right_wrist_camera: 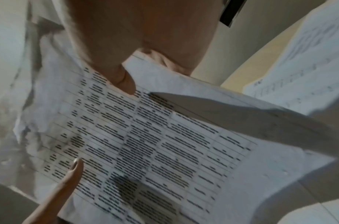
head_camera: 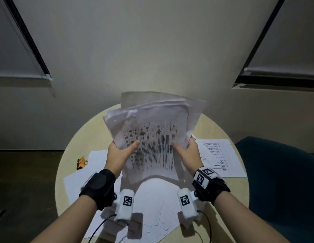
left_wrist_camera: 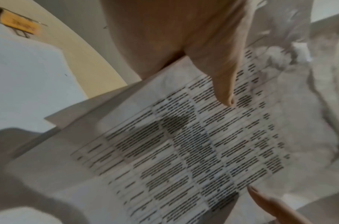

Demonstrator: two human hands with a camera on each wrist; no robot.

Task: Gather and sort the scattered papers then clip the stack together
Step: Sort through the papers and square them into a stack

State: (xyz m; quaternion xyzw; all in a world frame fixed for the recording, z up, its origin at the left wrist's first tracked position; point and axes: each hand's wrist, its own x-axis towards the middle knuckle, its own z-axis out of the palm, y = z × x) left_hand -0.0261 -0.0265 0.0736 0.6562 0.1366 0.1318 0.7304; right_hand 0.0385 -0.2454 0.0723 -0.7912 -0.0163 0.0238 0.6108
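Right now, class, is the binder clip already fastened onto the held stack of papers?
No: the binder clip lies on the table, apart from the stack.

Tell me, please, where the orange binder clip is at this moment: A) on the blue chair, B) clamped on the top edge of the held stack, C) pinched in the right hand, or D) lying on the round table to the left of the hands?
D: the orange binder clip lies on the round table, left of the left hand, apart from the stack that both hands hold.
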